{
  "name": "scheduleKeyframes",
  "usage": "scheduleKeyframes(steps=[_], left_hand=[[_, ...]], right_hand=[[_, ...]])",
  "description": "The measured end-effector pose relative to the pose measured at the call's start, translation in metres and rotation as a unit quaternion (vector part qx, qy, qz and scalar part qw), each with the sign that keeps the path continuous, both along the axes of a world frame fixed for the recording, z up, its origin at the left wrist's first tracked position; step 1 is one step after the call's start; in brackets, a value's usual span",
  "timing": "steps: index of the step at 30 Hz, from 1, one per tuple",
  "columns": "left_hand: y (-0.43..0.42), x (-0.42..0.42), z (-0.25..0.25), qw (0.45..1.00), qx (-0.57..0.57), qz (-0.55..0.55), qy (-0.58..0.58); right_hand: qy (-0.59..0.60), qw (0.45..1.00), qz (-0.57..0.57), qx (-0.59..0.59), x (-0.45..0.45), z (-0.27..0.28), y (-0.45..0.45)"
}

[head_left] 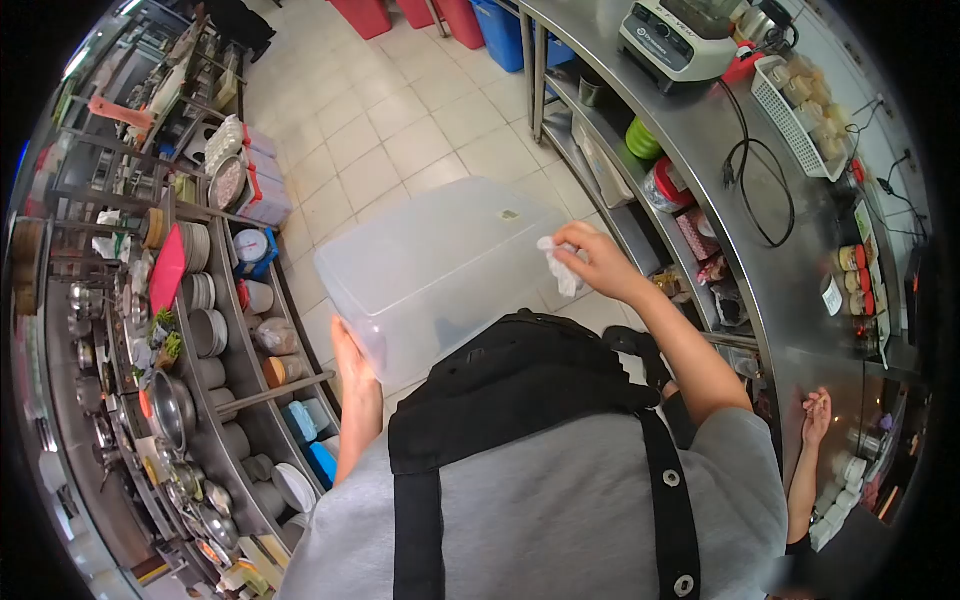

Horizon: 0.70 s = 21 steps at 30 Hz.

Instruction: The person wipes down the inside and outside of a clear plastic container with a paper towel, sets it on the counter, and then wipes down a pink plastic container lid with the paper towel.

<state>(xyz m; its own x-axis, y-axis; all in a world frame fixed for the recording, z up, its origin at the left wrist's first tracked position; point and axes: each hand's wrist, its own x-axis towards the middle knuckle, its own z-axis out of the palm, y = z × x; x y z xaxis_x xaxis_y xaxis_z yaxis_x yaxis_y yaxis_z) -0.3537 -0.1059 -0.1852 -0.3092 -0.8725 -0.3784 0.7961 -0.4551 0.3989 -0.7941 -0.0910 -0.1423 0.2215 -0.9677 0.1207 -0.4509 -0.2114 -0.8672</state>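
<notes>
A large translucent plastic storage box point(430, 260) is held tilted in front of my black apron, above the tiled floor. My left hand point(357, 368) grips its lower left side, with part of the fingers hidden by the box. Near the top right of the box is a small sticker point(508, 215). At its right end, my right hand point(592, 258) pinches a crumpled white cloth or paper wipe point(566, 272) between thumb and fingers. I cannot tell whether the wipe touches the box.
Left, shelves point(262, 388) carry stacked plates, bowls and a blue scale point(252, 246). A steel counter point(690, 120) curves along the right, bearing a blender point(680, 40), a loose cord and a white basket point(800, 115). Another person's hand point(817, 415) is over it. Red and blue bins stand ahead.
</notes>
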Motion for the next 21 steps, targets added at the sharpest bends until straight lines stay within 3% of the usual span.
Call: scheduleKeyframes(steps=[2,3,5,6,8,9,11,13,15,17,19,21], left_hand=[[0.011,0.010,-0.018,0.998,-0.056,-0.012,0.003],[0.020,0.002,-0.020,0.991,-0.083,0.011,-0.104],[0.024,0.002,-0.027,0.988,-0.080,0.018,-0.127],[0.019,0.005,-0.025,0.998,-0.051,0.004,-0.045],[0.018,0.006,-0.025,0.998,0.046,0.032,-0.015],[0.016,-0.022,0.012,0.989,0.112,0.073,-0.067],[0.014,-0.025,0.020,0.992,0.108,0.056,-0.038],[0.010,0.000,-0.008,0.996,-0.009,-0.039,0.081],[0.007,0.003,-0.002,0.987,-0.079,-0.092,0.108],[0.005,-0.015,0.038,0.998,-0.044,-0.045,0.000],[0.011,-0.051,0.083,0.974,0.071,0.079,-0.199],[0.008,-0.044,0.073,0.977,0.054,0.085,-0.190]], right_hand=[[-0.022,0.998,-0.053,0.004,-0.002,-0.003,0.003],[-0.030,0.997,-0.075,-0.001,0.001,0.000,0.004],[-0.042,0.992,-0.115,-0.011,0.009,0.008,0.002],[-0.035,0.990,-0.127,-0.052,0.011,0.011,-0.001],[-0.020,0.980,-0.147,-0.133,0.013,0.017,-0.008],[-0.004,0.985,-0.118,-0.127,0.011,0.022,-0.010],[0.029,0.991,-0.059,-0.115,0.008,0.031,-0.012],[0.050,0.992,-0.006,-0.114,0.009,0.032,-0.016],[0.060,0.992,0.048,-0.098,0.014,0.037,-0.017],[0.055,0.991,0.103,-0.071,0.022,0.053,-0.019],[0.054,0.985,0.150,-0.059,0.034,0.069,-0.019],[0.055,0.981,0.180,-0.047,0.050,0.083,-0.019]])
